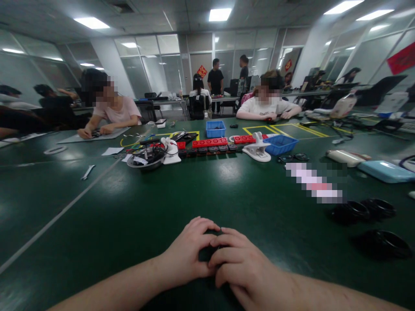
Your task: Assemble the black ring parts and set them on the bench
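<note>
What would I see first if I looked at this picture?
First, two bare hands: the left hand and right hand meet at the near edge of a big dark green table. Next, a row of red blocks mid-table, with a blue bin just behind.

Both hands rest on the green table [97,224] — the left hand [188,255] and right hand [243,263] meet fingertip to fingertip over a small dark thing, mostly hidden. Well beyond lie red blocks [209,142], two blue bins [215,128] and black rings [363,210] — two people work at the far edge.
</note>
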